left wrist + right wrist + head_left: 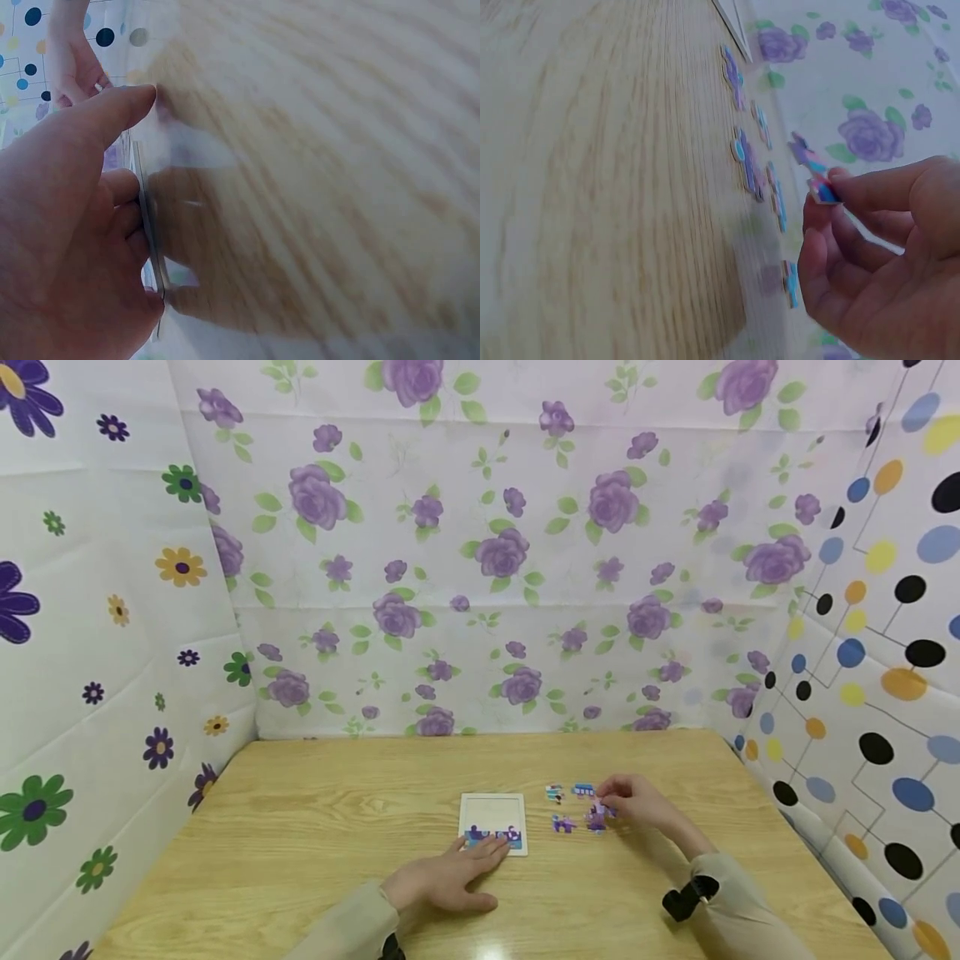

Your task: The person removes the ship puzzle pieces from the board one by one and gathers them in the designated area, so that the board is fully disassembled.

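A small white puzzle board point(492, 814) lies on the wooden table point(315, 827), with a few purple and blue pieces fitted along its near edge. My left hand point(450, 877) rests flat at the board's near edge, fingers straight; the left wrist view shows those fingers point(112, 187) against the board's thin rim point(150, 225). Loose puzzle pieces point(573, 806) lie to the right of the board. My right hand point(637, 802) hovers over them and pinches one purple-blue piece point(814, 172) between thumb and fingertips, raised off the table.
Flower-patterned sheets wall the table at the back point(487, 568) and left, a dotted sheet point(862, 693) at the right. Loose pieces point(754, 161) are strung along the wood under my right hand. A black strap point(686, 897) sits on my right sleeve.
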`<act>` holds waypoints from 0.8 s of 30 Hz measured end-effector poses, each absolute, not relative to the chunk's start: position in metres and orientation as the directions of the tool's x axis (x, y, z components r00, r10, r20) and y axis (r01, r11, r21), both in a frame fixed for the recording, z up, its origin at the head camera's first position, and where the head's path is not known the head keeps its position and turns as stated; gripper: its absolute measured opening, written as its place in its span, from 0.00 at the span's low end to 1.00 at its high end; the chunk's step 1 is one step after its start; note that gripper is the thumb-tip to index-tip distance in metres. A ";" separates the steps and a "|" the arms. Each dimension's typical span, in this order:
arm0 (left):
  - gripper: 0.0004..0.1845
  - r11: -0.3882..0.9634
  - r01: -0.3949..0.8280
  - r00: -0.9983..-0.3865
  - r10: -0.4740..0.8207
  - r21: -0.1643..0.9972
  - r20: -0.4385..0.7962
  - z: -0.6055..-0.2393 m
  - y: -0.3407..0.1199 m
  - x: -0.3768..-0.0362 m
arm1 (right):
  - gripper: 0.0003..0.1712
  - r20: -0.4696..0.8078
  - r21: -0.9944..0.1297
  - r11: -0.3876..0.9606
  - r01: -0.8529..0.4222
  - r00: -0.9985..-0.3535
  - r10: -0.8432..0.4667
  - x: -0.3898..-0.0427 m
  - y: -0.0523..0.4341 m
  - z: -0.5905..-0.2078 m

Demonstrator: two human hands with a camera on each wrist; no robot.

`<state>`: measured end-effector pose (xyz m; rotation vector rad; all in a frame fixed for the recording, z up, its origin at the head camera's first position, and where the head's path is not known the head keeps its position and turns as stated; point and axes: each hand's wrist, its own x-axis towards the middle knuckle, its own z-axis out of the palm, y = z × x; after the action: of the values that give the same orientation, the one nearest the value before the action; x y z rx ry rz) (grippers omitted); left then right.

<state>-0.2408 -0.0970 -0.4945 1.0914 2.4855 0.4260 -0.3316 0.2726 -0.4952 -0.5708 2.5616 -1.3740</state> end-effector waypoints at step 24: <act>0.40 0.661 0.631 -0.629 0.742 0.406 -0.230 -0.492 -0.095 -0.238 | 0.04 -0.052 -0.698 0.713 -0.067 -0.988 -0.144 -0.325 0.296 -0.500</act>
<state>-0.2385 -0.0954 -0.4920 1.0824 2.5012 0.4070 -0.3248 0.2961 -0.4997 -0.1744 2.8117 -1.1396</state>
